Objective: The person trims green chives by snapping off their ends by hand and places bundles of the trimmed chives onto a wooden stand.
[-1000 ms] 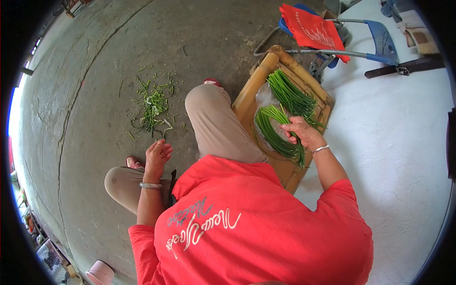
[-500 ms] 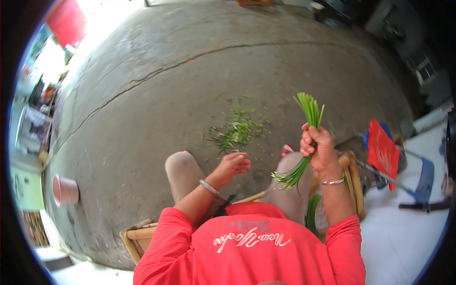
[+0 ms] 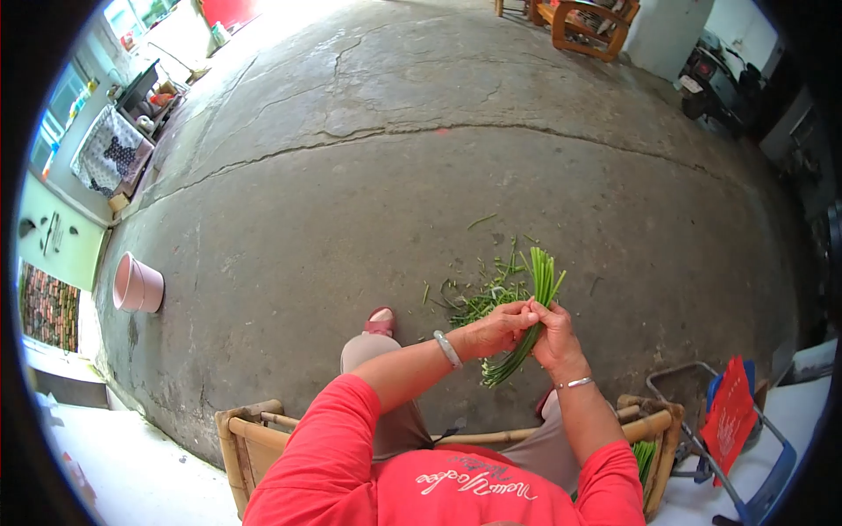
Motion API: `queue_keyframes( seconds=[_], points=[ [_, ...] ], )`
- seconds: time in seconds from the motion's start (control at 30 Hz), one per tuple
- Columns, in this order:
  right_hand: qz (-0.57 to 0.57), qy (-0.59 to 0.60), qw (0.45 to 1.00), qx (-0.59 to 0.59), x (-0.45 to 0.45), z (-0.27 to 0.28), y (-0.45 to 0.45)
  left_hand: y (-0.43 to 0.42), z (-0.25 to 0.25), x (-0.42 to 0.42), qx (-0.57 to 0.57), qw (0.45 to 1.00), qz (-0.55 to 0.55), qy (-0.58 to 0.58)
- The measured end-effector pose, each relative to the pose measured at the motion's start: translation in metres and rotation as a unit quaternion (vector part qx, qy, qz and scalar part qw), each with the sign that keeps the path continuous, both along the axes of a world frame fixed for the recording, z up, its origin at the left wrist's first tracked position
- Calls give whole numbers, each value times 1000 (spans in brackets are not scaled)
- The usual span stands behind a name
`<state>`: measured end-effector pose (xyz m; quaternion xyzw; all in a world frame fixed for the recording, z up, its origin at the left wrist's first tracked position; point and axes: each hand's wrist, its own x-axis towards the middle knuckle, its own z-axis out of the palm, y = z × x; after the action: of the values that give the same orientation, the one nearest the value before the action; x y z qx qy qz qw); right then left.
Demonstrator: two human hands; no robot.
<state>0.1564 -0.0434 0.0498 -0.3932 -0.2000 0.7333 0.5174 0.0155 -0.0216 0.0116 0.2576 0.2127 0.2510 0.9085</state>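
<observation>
A bunch of long green stalks, looking like garlic scapes [image 3: 544,272], is gripped in my right hand [image 3: 559,340]. It stands slanted, its straight ends pointing up and away and its thin curved ends hanging toward my knees. My left hand [image 3: 502,331] meets it from the left, thumb and fingertips pinched on the stalks beside my right thumb. What exactly lies between those fingertips is partly hidden. Below and behind both hands, a pile of short green cuttings [image 3: 478,302] lies on the concrete floor.
Bamboo chair arms [image 3: 250,430] flank my seat. More green stalks [image 3: 645,456] show at my right side. A blue-framed folding chair [image 3: 772,486] with a red bag [image 3: 732,412] stands at the right. A pink bucket [image 3: 140,285] is at the left, a motorbike [image 3: 719,83] at the far right.
My left hand has moved right and taken hold at the bunch. My right hand has lowered the bunch and brought it toward the left hand. The view has tilted up, showing more floor.
</observation>
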Motion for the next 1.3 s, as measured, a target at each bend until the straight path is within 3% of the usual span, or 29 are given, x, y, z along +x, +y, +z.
queue_keyframes(
  seconds=[0.27,0.33,0.4,0.43,0.5,0.57,0.73,0.8,0.93,1.07,1.23,1.3],
  points=[
    [-21,-38,998,-37,3,-23,24,19,8,9,24,992,49,114],
    [-26,-66,997,-24,-1,-15,25,17,20,11,10,993,67,92],
    [-57,-195,978,46,-1,-16,26,16,23,12,-29,992,84,95],
    [-57,-194,978,48,0,-17,26,19,19,8,11,994,50,96],
    [-51,-359,917,166,3,-18,25,20,14,5,55,991,37,113],
    [-34,-332,932,139,2,-17,22,16,10,4,131,982,16,137],
    [61,-233,970,17,2,-5,23,16,7,-3,140,983,-16,118],
    [74,-67,995,23,5,-4,26,19,10,-8,125,987,-28,95],
    [47,-34,997,59,6,3,33,16,24,-11,97,994,-25,53],
    [70,-93,993,27,3,16,33,15,30,-14,152,982,-63,89],
    [44,-100,994,-17,10,1,35,12,23,-12,32,998,16,53],
    [13,-61,998,-9,9,-3,32,10,20,-12,35,996,32,72]
  ],
)
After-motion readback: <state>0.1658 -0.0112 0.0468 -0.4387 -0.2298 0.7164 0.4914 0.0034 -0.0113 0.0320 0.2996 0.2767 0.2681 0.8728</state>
